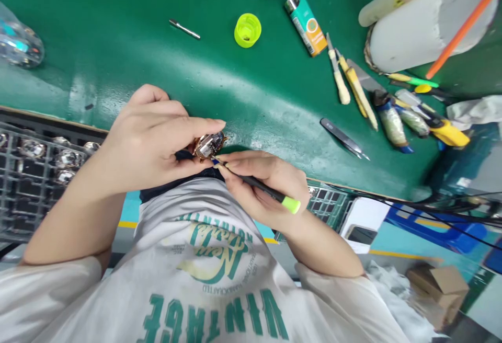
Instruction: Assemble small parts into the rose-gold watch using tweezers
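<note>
Green and glossy, the worktop (117, 34) spreads before the person I'm watching. At its near edge, the left hand (147, 134) pinches a small shiny metal part (209, 145). The right hand (270, 175) grips a slim black tool (262, 187), its tip right by the part; I can't tell if they touch. Farther off lie a cap (247, 30), a lighter (306, 24) and tweezers (343, 138).

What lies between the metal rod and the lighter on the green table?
A round lime-green cap, with bare table on either side of it; the head view shows this.
</note>
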`<state>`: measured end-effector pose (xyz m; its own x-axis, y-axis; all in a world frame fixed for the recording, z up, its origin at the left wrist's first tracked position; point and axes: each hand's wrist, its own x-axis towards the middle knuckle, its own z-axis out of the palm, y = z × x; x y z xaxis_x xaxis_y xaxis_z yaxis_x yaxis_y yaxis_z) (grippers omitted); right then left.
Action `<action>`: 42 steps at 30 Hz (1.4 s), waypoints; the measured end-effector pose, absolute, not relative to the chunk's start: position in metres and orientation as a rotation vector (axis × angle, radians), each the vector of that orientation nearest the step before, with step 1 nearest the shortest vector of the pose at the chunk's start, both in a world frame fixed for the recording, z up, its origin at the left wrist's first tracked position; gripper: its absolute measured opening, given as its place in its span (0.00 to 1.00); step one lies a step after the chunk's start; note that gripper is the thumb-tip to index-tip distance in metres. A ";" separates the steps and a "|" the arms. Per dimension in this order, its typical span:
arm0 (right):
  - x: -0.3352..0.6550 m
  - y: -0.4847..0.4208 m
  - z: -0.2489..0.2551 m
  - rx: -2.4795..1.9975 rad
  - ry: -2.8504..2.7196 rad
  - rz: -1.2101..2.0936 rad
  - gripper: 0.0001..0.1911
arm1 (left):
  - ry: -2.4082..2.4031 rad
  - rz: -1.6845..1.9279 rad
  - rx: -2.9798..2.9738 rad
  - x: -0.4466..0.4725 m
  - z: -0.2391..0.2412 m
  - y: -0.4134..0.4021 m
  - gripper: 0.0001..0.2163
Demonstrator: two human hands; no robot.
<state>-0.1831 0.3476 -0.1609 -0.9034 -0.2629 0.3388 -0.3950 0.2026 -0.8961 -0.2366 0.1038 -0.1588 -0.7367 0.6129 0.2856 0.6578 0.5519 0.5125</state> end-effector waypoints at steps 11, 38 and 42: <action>-0.183 0.348 -0.164 0.703 -2.353 1.731 0.17 | -2.677 -0.947 -1.129 -0.237 -0.161 0.105 0.15; -0.184 0.348 -0.164 0.681 -2.357 1.790 0.18 | -2.717 -0.938 -1.138 -0.238 -0.165 0.102 0.16; -0.184 0.349 -0.165 0.685 -2.358 1.800 0.17 | -2.691 -0.906 -1.144 -0.238 -0.165 0.101 0.16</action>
